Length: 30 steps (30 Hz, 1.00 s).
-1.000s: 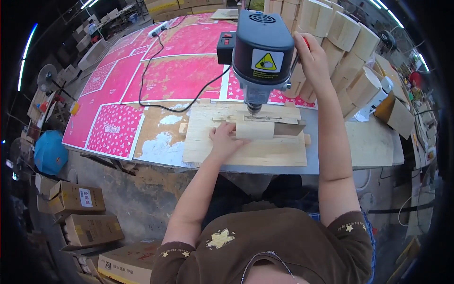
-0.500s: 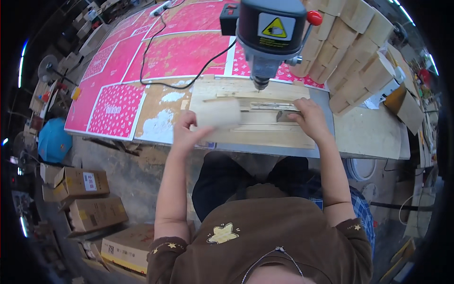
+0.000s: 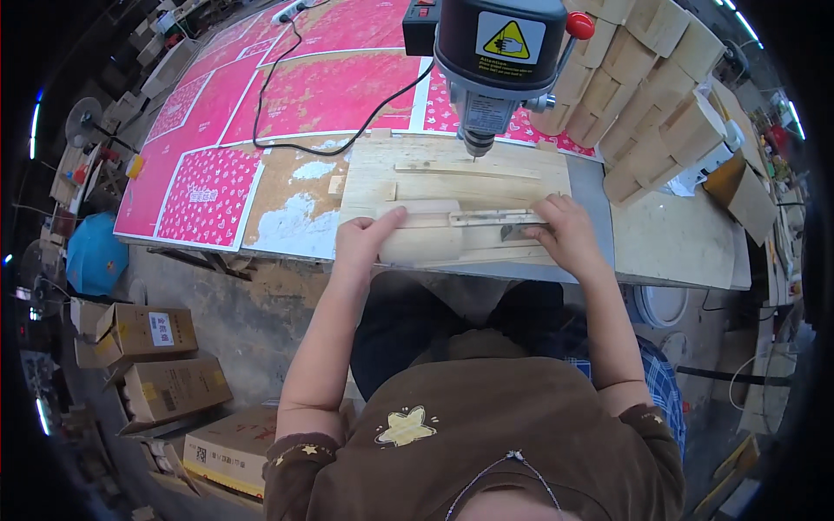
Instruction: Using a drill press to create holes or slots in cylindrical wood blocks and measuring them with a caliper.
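My left hand (image 3: pixel 363 246) is closed on the left end of a pale wooden block (image 3: pixel 426 233) with a groove along it, its thumb on top. The block is slightly blurred over the near part of a wooden board (image 3: pixel 369 187). My right hand (image 3: pixel 569 233) is closed around the right end of a narrow slotted strip (image 3: pixel 493 218), whose left end meets the block. Just below the strip, at my right fingertips, is a small dark grey flat piece (image 3: pixel 514 232). Beyond the hands, a drill press (image 3: pixel 499 52) has its chuck and thin bit (image 3: pixel 475 154) above the board.
Stacks of pale wooden blocks (image 3: pixel 665 130) stand at the right of the table. A black cable (image 3: pixel 347 143) runs over pink patterned sheets (image 3: pixel 326 100) at the left. Cardboard boxes (image 3: pixel 165 391) lie on the floor at left; a white bucket (image 3: pixel 660 306) stands below the right edge.
The wooden block has moved nearer to me and slightly right with my left hand, and now meets the strip's left end. My right hand has shifted slightly nearer with the strip.
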Each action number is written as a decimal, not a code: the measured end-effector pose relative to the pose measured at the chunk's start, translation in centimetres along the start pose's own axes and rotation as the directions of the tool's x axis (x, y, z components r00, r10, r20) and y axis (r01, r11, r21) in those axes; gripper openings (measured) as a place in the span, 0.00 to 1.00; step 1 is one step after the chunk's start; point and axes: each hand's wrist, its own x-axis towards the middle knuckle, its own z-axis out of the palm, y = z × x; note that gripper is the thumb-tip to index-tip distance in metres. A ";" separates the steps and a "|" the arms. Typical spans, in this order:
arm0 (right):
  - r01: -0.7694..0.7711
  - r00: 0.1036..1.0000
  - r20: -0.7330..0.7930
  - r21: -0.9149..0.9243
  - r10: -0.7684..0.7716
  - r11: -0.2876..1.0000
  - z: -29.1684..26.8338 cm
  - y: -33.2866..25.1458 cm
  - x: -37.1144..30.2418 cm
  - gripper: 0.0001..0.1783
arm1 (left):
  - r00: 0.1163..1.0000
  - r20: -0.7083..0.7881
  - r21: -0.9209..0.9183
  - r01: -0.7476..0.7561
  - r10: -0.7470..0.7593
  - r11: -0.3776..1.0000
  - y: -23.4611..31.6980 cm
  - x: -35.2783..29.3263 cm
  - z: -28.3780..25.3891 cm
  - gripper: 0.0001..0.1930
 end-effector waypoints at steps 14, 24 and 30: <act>-0.069 0.985 -0.166 -0.077 0.056 0.995 1.6 0.9 1.1 0.18 | 0.718 0.158 0.268 -0.691 0.677 0.671 -4.4 0.2 4.6 0.30; -0.105 0.972 -0.216 -0.035 0.095 0.994 4.2 0.2 5.6 0.21 | 0.775 0.201 0.535 -0.599 0.598 0.596 -3.0 5.9 4.0 0.31; 0.010 0.937 -0.323 0.399 0.130 0.917 2.4 1.5 6.0 0.19 | 0.717 0.265 0.576 -0.654 0.645 0.490 -3.5 6.7 3.3 0.27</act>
